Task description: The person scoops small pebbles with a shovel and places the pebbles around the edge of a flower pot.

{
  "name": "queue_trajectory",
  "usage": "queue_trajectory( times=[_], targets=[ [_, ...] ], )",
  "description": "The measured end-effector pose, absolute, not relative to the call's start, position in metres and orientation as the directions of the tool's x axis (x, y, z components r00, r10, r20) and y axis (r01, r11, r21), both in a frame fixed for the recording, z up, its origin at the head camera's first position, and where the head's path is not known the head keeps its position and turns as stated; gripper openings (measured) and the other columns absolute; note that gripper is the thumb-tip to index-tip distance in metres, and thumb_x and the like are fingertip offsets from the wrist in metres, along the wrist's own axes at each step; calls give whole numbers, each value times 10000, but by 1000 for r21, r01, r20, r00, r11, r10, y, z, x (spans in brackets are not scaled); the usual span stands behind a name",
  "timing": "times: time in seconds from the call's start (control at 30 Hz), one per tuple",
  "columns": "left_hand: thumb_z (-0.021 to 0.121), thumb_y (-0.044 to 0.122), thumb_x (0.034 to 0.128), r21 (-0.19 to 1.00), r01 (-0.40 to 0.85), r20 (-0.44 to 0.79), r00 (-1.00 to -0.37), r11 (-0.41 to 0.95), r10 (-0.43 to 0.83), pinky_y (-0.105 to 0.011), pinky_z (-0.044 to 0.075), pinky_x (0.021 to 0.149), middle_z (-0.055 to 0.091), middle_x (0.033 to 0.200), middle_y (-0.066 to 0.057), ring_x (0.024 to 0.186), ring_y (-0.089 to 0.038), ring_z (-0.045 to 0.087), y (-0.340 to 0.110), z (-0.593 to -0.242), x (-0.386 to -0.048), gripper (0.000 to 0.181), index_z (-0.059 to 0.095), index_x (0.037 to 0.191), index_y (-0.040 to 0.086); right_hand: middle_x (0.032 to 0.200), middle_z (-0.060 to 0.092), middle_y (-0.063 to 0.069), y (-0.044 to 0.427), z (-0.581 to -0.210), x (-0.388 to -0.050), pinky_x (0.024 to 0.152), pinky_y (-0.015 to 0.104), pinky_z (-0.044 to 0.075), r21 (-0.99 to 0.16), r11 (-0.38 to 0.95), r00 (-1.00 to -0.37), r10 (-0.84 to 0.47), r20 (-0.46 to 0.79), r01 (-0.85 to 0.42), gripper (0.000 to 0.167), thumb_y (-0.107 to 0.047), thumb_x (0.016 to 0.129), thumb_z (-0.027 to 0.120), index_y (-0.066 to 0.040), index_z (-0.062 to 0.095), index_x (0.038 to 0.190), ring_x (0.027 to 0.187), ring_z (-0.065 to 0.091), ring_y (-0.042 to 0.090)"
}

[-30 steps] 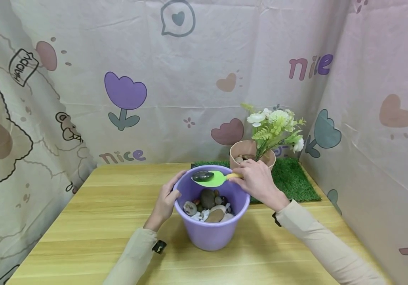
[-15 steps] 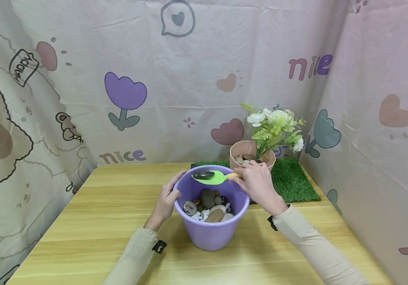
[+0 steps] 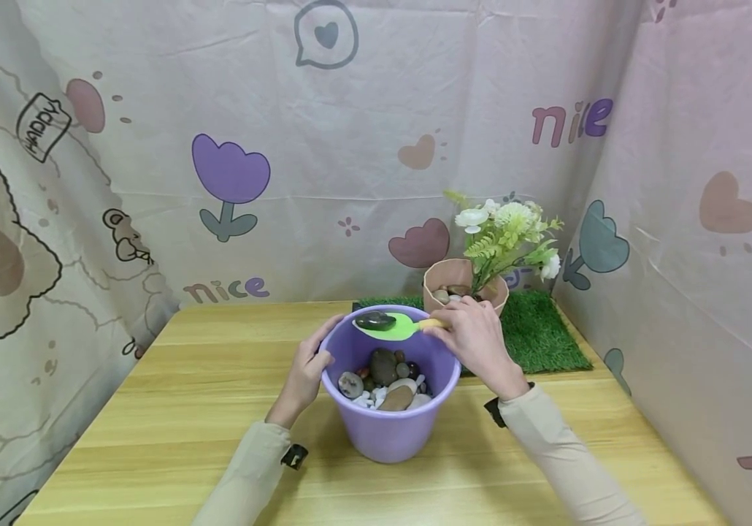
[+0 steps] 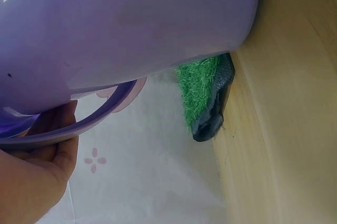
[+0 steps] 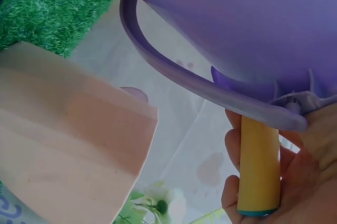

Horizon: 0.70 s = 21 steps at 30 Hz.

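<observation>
A purple bucket (image 3: 385,438) stands on the table, with several stones (image 3: 398,397) of mixed colours inside. The left hand (image 3: 302,372) grips its left rim; in the left wrist view the fingers of that hand (image 4: 45,166) curl around the rim. The right hand (image 3: 477,340) holds a green trowel (image 3: 404,329) level over the bucket's mouth. A dark, shiny stone (image 3: 374,321) lies on the trowel's blade. In the right wrist view the fingers are wrapped around the yellow handle (image 5: 259,166), beside the bucket's swing handle (image 5: 179,74).
Behind the bucket at the right, a pink pot (image 3: 448,274) with stones and white flowers (image 3: 514,219) stands on a green grass mat (image 3: 536,336). The wooden table (image 3: 218,358) extends left and in front. Printed cloth (image 3: 350,146) hangs behind and at both sides.
The right forearm and wrist have swung a little to the left and down, while the trowel and its dark stone have barely shifted. The left hand has kept its place on the rim.
</observation>
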<state>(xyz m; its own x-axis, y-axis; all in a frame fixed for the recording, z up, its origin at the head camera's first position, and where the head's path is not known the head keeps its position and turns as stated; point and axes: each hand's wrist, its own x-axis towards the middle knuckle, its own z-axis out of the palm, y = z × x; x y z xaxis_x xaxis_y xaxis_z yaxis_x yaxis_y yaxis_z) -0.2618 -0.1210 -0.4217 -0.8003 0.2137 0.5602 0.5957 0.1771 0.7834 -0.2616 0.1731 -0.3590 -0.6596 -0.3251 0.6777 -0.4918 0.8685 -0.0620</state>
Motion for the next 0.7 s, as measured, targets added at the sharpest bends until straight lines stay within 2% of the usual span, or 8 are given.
queue_trajectory(
  times=[0.23, 0.53, 0.7],
  targets=[
    [434, -24, 737, 787, 592, 558, -804, 176, 208, -230, 448, 996, 537, 1426, -158, 1260, -323, 527, -121, -423, -263, 701, 493, 1432, 46, 893, 727, -30, 175, -360, -261, 712, 380, 402, -84, 858, -658, -323, 681, -508, 287, -374, 719, 823, -215, 796, 957, 813, 587, 203],
    [435, -21, 738, 789, 582, 547, -811, 196, 208, -265, 452, 1010, 538, 1432, -118, 1258, -302, 532, -120, -424, -262, 708, 496, 1435, 85, 874, 725, -44, 182, -358, -258, 627, 337, 355, -102, 844, -651, -323, 687, -527, 258, -370, 712, 828, -232, 799, 928, 737, 549, 170],
    [434, -26, 728, 785, 592, 557, -803, 184, 210, -272, 448, 1017, 541, 1422, -154, 1252, -332, 537, -120, -423, -263, 709, 489, 1432, 40, 929, 753, -6, 196, -350, -259, 632, 344, 360, -116, 853, -658, -299, 691, -508, 277, -385, 712, 820, -240, 798, 947, 756, 565, 170]
  ],
)
